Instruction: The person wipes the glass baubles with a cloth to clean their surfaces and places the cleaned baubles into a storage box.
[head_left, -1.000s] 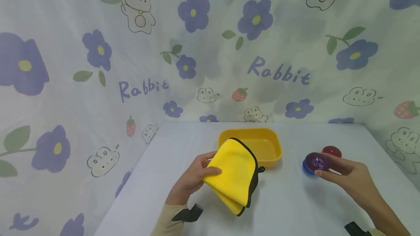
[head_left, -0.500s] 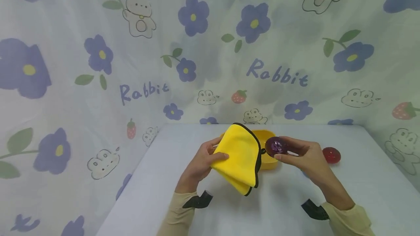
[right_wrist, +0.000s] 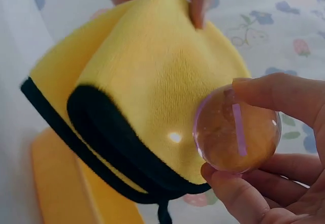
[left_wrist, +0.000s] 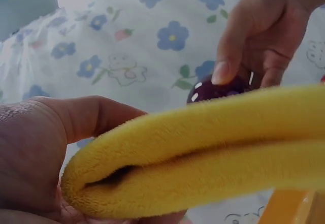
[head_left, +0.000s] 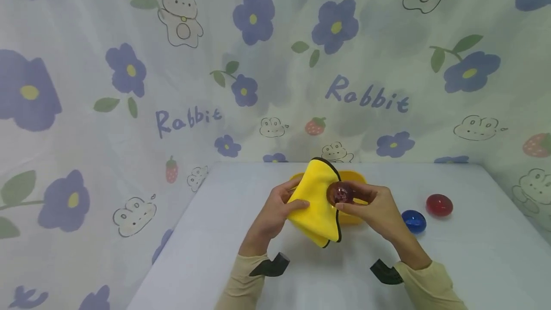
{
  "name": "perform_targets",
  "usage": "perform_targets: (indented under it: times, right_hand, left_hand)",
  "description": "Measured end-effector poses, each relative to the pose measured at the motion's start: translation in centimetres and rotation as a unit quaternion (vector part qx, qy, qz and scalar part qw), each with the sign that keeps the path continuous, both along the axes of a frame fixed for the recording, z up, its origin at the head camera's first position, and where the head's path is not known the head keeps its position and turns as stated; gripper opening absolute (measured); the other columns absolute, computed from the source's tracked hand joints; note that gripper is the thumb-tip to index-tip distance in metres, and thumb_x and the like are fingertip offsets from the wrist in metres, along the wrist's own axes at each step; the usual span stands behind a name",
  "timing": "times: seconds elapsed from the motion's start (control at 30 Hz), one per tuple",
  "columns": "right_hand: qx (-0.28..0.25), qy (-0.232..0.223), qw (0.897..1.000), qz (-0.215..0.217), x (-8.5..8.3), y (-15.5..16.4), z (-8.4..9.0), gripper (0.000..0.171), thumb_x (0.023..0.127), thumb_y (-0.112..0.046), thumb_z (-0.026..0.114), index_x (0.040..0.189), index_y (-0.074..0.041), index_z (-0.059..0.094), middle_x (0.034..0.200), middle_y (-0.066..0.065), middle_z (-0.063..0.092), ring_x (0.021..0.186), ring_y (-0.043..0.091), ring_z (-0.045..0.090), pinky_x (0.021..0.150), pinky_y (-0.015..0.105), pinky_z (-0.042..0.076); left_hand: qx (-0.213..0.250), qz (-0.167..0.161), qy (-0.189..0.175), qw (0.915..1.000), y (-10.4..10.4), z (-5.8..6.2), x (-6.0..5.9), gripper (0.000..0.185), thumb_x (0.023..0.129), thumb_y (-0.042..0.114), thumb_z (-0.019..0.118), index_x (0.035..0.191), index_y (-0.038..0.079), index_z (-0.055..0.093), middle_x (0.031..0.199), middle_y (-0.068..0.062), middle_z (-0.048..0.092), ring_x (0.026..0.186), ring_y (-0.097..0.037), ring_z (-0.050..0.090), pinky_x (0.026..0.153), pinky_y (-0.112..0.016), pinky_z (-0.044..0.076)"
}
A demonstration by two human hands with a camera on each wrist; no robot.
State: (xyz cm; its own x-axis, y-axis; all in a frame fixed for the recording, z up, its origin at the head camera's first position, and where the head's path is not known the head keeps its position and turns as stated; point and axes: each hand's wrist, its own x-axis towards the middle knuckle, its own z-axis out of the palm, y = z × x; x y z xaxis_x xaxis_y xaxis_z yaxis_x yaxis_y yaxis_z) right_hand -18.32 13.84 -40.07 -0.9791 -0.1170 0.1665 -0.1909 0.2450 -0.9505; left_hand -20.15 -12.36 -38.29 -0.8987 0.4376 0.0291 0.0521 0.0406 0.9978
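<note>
My left hand [head_left: 275,212] grips a folded yellow cloth [head_left: 316,202] with black trim, thumb on top; the left wrist view shows the cloth's [left_wrist: 203,153] thick folded edge close up. My right hand [head_left: 372,209] pinches a clear purple ball [head_left: 340,193] between thumb and fingers and holds it against the cloth's face. In the right wrist view the ball [right_wrist: 236,130] looks tinted orange by the cloth [right_wrist: 152,82] behind it. Both hands hover above the white table, in front of a yellow tray [head_left: 357,178] mostly hidden by the cloth.
A blue ball [head_left: 414,221] and a red ball [head_left: 439,204] lie on the table [head_left: 206,252] to the right of my hands. A floral printed sheet [head_left: 129,85] hangs behind and along the left and right sides.
My right hand lifted the purple ball from beside the blue and red balls and carried it left to the cloth. My left hand raised the cloth slightly toward it.
</note>
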Motion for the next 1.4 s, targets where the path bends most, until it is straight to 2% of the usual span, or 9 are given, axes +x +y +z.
perform_targets:
  times: [0.17,0.37,0.5,0.67,0.87,1.0,1.13,1.27,1.4]
  right_hand:
    - [0.005,0.002,1.0,0.002,-0.3,-0.5,-0.7,0.059,0.082,-0.028,0.087,0.135,-0.009,0.068,0.135,0.014,0.07,0.124,0.037,0.068,0.089,0.025,0.06]
    - [0.006,0.0,1.0,0.007,-0.3,-1.0,-1.1,0.057,0.082,-0.03,0.087,0.133,-0.011,0.07,0.134,0.012,0.071,0.12,0.034,0.07,0.086,0.026,0.061]
    - [0.011,0.008,1.0,0.009,-0.1,-1.3,-1.1,0.055,0.082,-0.031,0.087,0.131,-0.013,0.071,0.132,0.011,0.072,0.118,0.033,0.07,0.086,0.026,0.062]
    - [0.027,0.018,0.999,0.014,-0.1,-1.5,-1.1,0.054,0.082,-0.03,0.087,0.131,-0.012,0.071,0.13,0.011,0.073,0.112,0.029,0.072,0.086,0.028,0.062]
    - [0.029,0.028,0.999,0.026,0.1,-1.7,-1.0,0.054,0.08,-0.027,0.088,0.128,-0.007,0.071,0.126,0.014,0.073,0.108,0.026,0.073,0.084,0.03,0.063]
    - [0.021,0.035,0.998,0.042,0.2,-1.9,-1.1,0.053,0.08,-0.025,0.088,0.127,-0.006,0.072,0.123,0.014,0.074,0.105,0.026,0.073,0.084,0.029,0.063]
    - [0.006,0.031,0.998,0.051,0.4,-2.0,-1.1,0.055,0.079,-0.022,0.088,0.128,-0.004,0.071,0.124,0.015,0.074,0.106,0.028,0.073,0.084,0.029,0.063]
    - [-0.018,0.027,0.998,0.053,0.6,-2.1,-1.1,0.055,0.08,-0.018,0.087,0.13,-0.004,0.07,0.127,0.016,0.073,0.109,0.025,0.072,0.083,0.03,0.063]
    - [-0.035,0.052,0.997,0.048,0.6,-2.2,-1.1,0.052,0.082,-0.015,0.086,0.129,-0.003,0.071,0.128,0.018,0.072,0.107,0.016,0.072,0.082,0.029,0.063]
  left_hand:
    - [-0.052,0.017,0.029,0.9981,0.5,0.4,0.7,0.062,0.093,0.013,0.066,0.152,0.013,0.05,0.127,-0.023,0.069,0.097,-0.021,0.073,0.091,-0.039,0.062]
    - [-0.118,0.025,0.094,0.9883,1.1,0.7,1.8,0.057,0.096,0.018,0.065,0.152,0.013,0.052,0.13,-0.016,0.07,0.099,-0.02,0.067,0.088,-0.036,0.062]
    - [-0.181,0.032,0.158,0.97,1.9,0.9,2.5,0.057,0.099,0.02,0.061,0.155,0.018,0.048,0.134,-0.007,0.067,0.099,-0.018,0.063,0.085,-0.029,0.06]
    - [-0.249,0.045,0.228,0.9401,2.5,0.9,3.0,0.059,0.099,0.015,0.056,0.157,0.023,0.046,0.122,-0.004,0.067,0.083,-0.011,0.057,0.072,-0.02,0.054]
    - [-0.282,0.034,0.255,0.9244,2.5,1.2,3.0,0.058,0.101,0.01,0.052,0.157,0.021,0.045,0.119,-0.003,0.066,0.078,-0.008,0.05,0.069,-0.018,0.048]
    - [-0.294,0.023,0.26,0.9195,2.2,1.1,2.8,0.058,0.1,0.009,0.051,0.157,0.018,0.045,0.117,-0.003,0.066,0.072,-0.006,0.048,0.068,-0.018,0.047]
    - [-0.3,0.021,0.255,0.9192,2.0,0.8,2.8,0.059,0.099,0.009,0.051,0.157,0.015,0.045,0.117,-0.005,0.067,0.069,-0.004,0.048,0.068,-0.018,0.048]
    - [-0.293,0.02,0.247,0.9234,1.8,0.6,2.8,0.059,0.098,0.009,0.051,0.156,0.011,0.045,0.111,-0.007,0.067,0.066,-0.003,0.05,0.066,-0.019,0.049]
    - [-0.285,0.022,0.235,0.9289,1.8,0.6,2.7,0.058,0.097,0.009,0.051,0.154,0.01,0.047,0.103,-0.006,0.066,0.066,-0.004,0.053,0.063,-0.019,0.051]
